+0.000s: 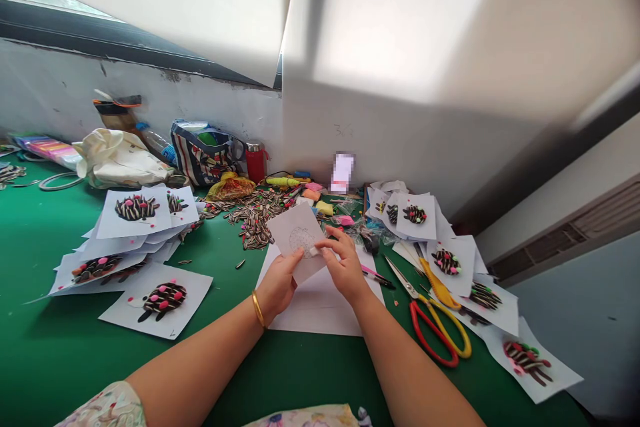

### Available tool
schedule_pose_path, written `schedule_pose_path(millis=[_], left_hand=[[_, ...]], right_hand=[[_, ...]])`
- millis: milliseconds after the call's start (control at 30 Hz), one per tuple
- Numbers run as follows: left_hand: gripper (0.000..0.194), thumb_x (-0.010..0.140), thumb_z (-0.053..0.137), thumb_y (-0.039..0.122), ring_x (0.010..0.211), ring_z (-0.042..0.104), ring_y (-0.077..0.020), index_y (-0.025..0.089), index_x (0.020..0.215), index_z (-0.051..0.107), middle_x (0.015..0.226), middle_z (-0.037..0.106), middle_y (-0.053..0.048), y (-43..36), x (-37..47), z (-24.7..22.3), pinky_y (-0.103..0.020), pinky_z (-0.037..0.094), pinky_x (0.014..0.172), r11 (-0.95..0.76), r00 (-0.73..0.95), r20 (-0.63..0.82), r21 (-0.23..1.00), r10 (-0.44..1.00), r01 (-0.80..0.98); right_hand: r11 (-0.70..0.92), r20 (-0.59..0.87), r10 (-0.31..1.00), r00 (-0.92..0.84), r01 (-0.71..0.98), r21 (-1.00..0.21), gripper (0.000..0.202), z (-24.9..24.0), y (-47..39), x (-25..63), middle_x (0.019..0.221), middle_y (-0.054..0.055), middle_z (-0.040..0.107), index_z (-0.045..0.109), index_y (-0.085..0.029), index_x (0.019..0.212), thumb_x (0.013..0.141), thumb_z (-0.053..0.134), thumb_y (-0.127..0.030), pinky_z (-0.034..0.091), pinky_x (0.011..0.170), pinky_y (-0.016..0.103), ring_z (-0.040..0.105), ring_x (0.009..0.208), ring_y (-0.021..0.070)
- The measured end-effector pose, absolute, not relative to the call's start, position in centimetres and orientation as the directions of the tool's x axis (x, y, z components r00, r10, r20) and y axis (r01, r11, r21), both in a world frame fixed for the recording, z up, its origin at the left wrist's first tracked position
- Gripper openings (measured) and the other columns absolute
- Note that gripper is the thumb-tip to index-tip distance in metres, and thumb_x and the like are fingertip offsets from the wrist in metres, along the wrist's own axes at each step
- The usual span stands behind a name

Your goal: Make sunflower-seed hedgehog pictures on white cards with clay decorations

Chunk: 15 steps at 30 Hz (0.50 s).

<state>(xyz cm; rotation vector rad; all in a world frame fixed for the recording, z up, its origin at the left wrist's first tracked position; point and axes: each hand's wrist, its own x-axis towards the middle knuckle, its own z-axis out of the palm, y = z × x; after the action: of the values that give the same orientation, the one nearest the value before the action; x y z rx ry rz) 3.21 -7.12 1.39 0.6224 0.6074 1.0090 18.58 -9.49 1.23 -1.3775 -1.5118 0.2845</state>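
My left hand (280, 283), with a gold bangle at the wrist, grips a small white card (293, 223) by its lower edge, thumb on top. A round pencil-like outline is drawn on the card. My right hand (346, 268) is at the card's right side, its fingers pinching a small white piece (315, 251) against the drawing; its kind is unclear. Beneath both hands lies a larger sheet of white paper (315, 310). A pen (377, 277) rests at that sheet's right edge. Striped sunflower seeds (257, 220) are heaped beyond the card.
Stacked cards with seed animals lie left (160, 300) and right (525, 353). Scissors (435, 327) with red and yellow handles lie right of my arm. Colored clay lumps (325, 207), a red flask (255, 161) and a striped bag (200, 157) stand along the wall on the green table (235, 373).
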Motion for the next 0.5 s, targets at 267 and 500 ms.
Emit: schedule_pose_path(millis=[267,500], left_hand=[[0.035,0.08,0.072,0.025,0.105,0.068,-0.0272,0.015,0.114,0.068,0.117,0.071,-0.012,-7.16,3.24,1.68,-0.041,0.05,0.099,0.409,0.397,-0.208,0.738,0.894,-0.536],[0.034,0.081,0.07,0.025,0.106,0.068,-0.028,0.014,0.113,0.069,0.118,0.071,-0.013,-7.03,3.15,1.69,-0.041,0.05,0.099,0.424,0.405,-0.224,0.744,0.886,-0.517]], right_hand=[[0.327,0.52,0.842,0.141,0.633,-0.702,0.021,1.48,-9.72,18.52,0.134,0.004,0.056,0.074,-0.028,0.09,0.086,0.055,-0.021,0.036,0.109,0.049,0.044,0.13,0.0273],[0.378,0.552,0.822,0.14,0.59,-0.713,0.023,1.68,-9.9,18.57,0.135,0.004,0.054,0.074,-0.027,0.093,0.086,0.053,-0.02,0.033,0.11,0.047,0.044,0.13,0.0261]])
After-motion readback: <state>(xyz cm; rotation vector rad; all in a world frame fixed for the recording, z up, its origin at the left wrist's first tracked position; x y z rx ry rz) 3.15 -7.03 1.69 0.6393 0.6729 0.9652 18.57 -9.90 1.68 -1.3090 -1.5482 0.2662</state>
